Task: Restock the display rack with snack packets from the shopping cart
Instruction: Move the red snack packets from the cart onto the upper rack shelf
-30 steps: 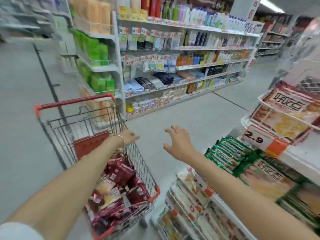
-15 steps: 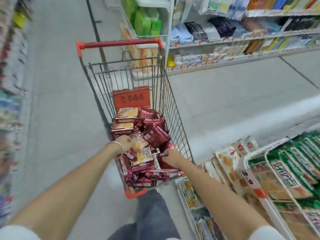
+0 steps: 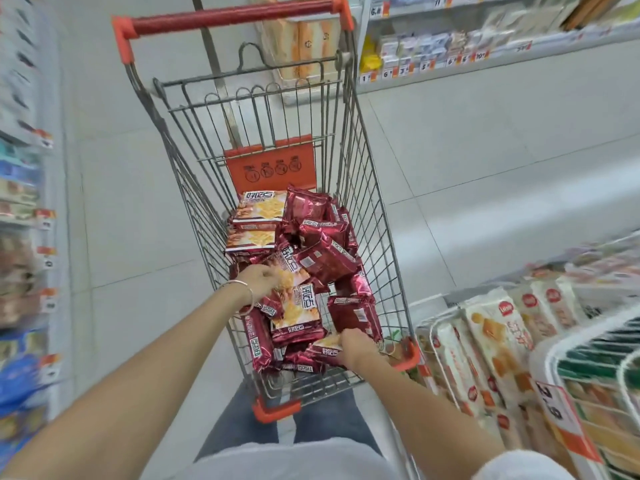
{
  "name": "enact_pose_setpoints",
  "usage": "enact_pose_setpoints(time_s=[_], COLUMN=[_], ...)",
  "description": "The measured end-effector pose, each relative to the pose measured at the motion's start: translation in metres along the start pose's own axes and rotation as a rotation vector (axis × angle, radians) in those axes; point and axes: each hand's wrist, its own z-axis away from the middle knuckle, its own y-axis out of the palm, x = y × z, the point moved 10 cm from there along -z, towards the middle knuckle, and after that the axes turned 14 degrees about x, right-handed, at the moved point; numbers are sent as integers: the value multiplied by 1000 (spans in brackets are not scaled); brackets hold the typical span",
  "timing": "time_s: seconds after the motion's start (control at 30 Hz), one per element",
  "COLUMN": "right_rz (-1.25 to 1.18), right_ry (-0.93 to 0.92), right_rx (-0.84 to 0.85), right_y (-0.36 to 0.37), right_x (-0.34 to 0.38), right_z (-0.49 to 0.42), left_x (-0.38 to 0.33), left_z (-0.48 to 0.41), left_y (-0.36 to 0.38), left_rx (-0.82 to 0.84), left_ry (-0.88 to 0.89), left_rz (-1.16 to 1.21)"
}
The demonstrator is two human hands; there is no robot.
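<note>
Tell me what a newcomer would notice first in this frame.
The wire shopping cart fills the centre, its bottom heaped with shiny dark-red snack packets. The left hand and right hand are both down in the pile at the cart's near end. At the right edge stands the display rack, stocked with pale packets.

Silver-grey wire on the shopping cart, a deep red handle and orange-red corner caps. The orange panel carries black circle icons. The snack packets gleam maroon, some with white lettering and golden cracker pictures. Pale grey tiled floor. On the white wire display rack, cream-and-orange packs sit beside green ones.
</note>
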Motion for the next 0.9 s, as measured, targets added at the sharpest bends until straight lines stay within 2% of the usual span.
enact_pose_setpoints(time_s=[0.13,0.23,0.33,0.43,0.5,0.57,0.63,0.77,0.83,0.9], right_rz=[-28,-23,33,245,353,366,379,324,233,67], right_ry=[40,-40,-279,-660,-818,-896,-919,-876,-726,-531], right_rx=[-82,-185,-352,-735,-926,-984,-1005,-971,-938,-856], right_y=[-34,-72,-107,-124,-118,-116,-117,-125,-141,-162], right_x=[-2,4,24,53,60,63,68,62,49,30], right_z=[16,36,74,138,165,172,172,147,123,96], left_x=[-3,-13,-22,-32,-41,-45,-42,-24,-14,-2], left_z=[-9,-12,-17,-16,-17,-19,-19,-21,-23,-27], left_y=[-10,-17,-19,-17,-7,11,22,7,-3,-20], left_rx=[46,63,94,145,252,389,479,428,402,258], left_ry=[-52,-37,-19,-16,21,32,30,-29,-52,-74], left_rz=[51,122,156,128,182,290,327,366,393,397])
